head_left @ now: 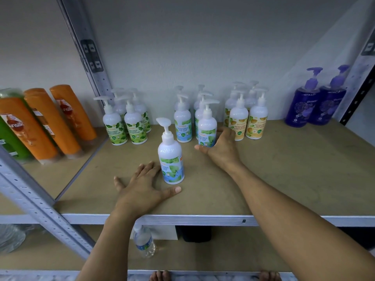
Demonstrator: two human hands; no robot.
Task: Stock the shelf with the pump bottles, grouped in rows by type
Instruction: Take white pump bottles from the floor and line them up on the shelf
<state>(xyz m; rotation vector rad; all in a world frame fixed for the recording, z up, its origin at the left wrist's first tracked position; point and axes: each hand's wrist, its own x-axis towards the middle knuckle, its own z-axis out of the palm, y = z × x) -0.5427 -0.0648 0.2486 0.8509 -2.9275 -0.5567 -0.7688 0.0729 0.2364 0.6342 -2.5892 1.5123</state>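
The wooden shelf (284,179) carries white pump bottles in three groups at the back: green-label (115,126), blue mint-label (182,124) and yellow-label (255,122). One more mint bottle (171,159) stands alone, nearer the front. My left hand (142,185) lies flat on the shelf just left of it, fingers spread, thumb stretched in front of its base. My right hand (221,147) cups the foot of the front mint bottle (207,128) in the mint group, thumb in front and fingers round its right side.
Two purple pump bottles (316,104) stand at the back right. Orange shampoo bottles (50,122) and a green one lean in the bay to the left, past a grey metal upright (95,74). A water bottle (144,242) stands on the shelf below.
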